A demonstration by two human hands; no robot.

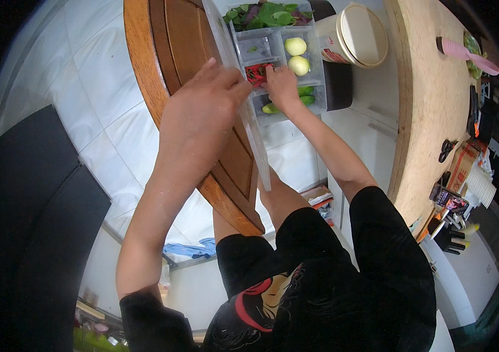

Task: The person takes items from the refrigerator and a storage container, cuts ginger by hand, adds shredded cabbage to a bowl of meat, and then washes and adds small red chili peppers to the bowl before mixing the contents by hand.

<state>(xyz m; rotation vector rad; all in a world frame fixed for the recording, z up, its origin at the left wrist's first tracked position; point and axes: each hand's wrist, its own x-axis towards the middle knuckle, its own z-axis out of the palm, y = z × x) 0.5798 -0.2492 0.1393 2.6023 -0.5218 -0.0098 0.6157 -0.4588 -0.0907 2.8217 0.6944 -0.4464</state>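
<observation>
A clear plastic divided container [322, 94] lies ahead of me. My right hand [276, 79] reaches into its red chili peppers [254, 75]; its fingertips are partly hidden, so its hold is unclear. My left hand [227, 83], slightly blurred, is over the raised clear plastic lid [254, 136], fingers bent; whether it grips anything does not show. Two pale round vegetables [298, 66] share the compartment right of the chilies. Green and purple leaves [271, 15] fill the far compartment, a small green leaf piece [253, 49] lies in another, and cucumbers [306, 100] occupy the near one.
Beneath my left hand is brown wooden furniture [144, 48] with a curved edge. A lidded plastic tub [363, 35] stands right of the container. The wooden counter [430, 88] at right bears a pink utensil [469, 55], black-handled scissors [446, 150] and a phone [449, 200].
</observation>
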